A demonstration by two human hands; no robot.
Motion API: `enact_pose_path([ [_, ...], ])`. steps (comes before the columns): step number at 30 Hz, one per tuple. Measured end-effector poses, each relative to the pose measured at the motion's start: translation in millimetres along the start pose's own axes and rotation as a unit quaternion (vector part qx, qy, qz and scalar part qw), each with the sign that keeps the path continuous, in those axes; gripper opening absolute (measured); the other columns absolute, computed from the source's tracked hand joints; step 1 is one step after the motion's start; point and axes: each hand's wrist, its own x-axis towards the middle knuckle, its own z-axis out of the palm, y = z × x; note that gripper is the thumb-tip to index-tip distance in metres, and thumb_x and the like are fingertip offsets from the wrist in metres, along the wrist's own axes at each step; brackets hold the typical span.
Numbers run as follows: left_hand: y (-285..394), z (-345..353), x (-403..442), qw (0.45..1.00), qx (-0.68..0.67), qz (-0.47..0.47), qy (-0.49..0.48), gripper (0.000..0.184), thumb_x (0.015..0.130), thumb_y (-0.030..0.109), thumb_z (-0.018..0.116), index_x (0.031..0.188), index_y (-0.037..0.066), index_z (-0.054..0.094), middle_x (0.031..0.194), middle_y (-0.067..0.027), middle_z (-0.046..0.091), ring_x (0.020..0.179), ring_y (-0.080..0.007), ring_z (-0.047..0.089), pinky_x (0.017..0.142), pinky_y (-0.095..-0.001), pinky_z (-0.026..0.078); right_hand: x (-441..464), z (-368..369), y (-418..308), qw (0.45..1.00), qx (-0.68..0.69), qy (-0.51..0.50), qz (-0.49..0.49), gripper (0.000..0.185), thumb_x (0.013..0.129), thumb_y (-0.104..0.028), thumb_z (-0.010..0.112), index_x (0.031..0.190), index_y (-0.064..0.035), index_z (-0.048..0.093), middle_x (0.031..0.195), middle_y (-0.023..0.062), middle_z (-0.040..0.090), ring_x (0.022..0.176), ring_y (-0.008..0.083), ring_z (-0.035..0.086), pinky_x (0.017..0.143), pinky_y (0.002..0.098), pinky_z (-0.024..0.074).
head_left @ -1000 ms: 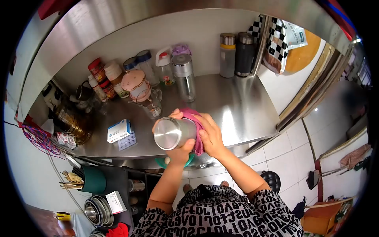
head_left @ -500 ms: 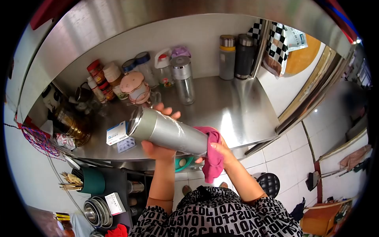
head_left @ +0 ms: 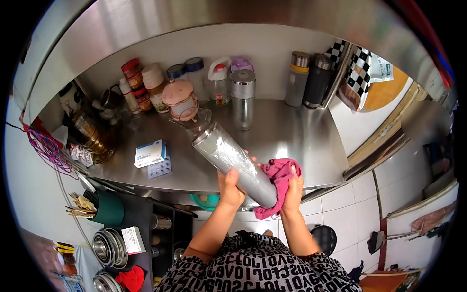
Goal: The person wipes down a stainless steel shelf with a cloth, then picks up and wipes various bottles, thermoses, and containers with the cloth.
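Note:
A large grey bottle [head_left: 233,160] is tilted in front of me, its rimmed end up and to the left, above the steel shelf. My left hand [head_left: 231,189] is closed around its middle, thumb on the near side and fingertips behind. A magenta cloth [head_left: 279,180] wraps the lower right end of the bottle. My right hand [head_left: 293,192] grips this cloth against that end. Behind the bottle's upper end are a pink-lidded jug [head_left: 179,100] and a clear glass bottle with a silver lid [head_left: 242,97].
Two flasks [head_left: 297,80] stand at the back right of the steel shelf [head_left: 311,141]. Jars [head_left: 154,87] line the back left. A medicine box [head_left: 150,153] and a blister pack lie at the front left. Below are a green container [head_left: 109,207] and stacked metal bowls [head_left: 109,247].
The bottle has swung from end-on to a diagonal tilt and moved right. My left hand has shifted along it. The cloth, in my right hand, now covers the lower end.

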Motion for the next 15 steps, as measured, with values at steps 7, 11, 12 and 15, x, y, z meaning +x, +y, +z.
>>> enact_pose_path([
  [7, -16.2, 0.5, -18.7, 0.965, 0.212, 0.078, -0.132, 0.089, 0.071, 0.018, 0.083, 0.141, 0.003, 0.031, 0.131, -0.0130, 0.051, 0.121, -0.0204, 0.052, 0.102, -0.0350, 0.044, 4.5, 33.1, -51.8, 0.897, -0.180, -0.153, -0.374, 0.033, 0.089, -0.009, 0.063, 0.119, 0.0056, 0.060, 0.117, 0.0217, 0.067, 0.113, 0.0288, 0.062, 0.103, 0.0404, 0.0448],
  [11, 1.1, 6.8, -34.7, 0.947, 0.267, 0.022, -0.177, 0.096, 0.062, 0.016, 0.086, 0.140, 0.001, 0.032, 0.132, -0.0133, 0.050, 0.120, -0.0216, 0.052, 0.102, -0.0364, 0.043, 27.6, 44.4, -73.9, 0.928, -0.034, -0.181, -0.322, 0.041, 0.086, -0.012, 0.070, 0.123, 0.0022, 0.058, 0.118, 0.0220, 0.065, 0.110, 0.0323, 0.064, 0.103, 0.0407, 0.0453],
  [12, 12.6, 10.3, -38.3, 0.952, 0.246, 0.000, -0.182, 0.097, 0.060, 0.016, 0.087, 0.140, 0.000, 0.033, 0.131, -0.0131, 0.050, 0.118, -0.0216, 0.053, 0.101, -0.0366, 0.044, 31.9, 39.9, -70.6, 0.947, -0.001, -0.216, -0.237, 0.046, 0.086, -0.015, 0.070, 0.126, 0.0019, 0.056, 0.121, 0.0209, 0.064, 0.111, 0.0311, 0.062, 0.103, 0.0404, 0.0447],
  [15, 36.5, 14.8, -33.1, 0.962, 0.203, 0.066, -0.170, 0.088, 0.064, 0.036, 0.084, 0.131, -0.003, 0.042, 0.116, -0.0137, 0.055, 0.103, -0.0250, 0.060, 0.088, -0.0375, 0.051, 19.5, 15.3, -31.9, 0.892, -0.179, -0.344, -0.235, 0.061, 0.085, -0.025, 0.071, 0.136, 0.0010, 0.050, 0.130, 0.0174, 0.059, 0.117, 0.0274, 0.059, 0.103, 0.0394, 0.0429],
])
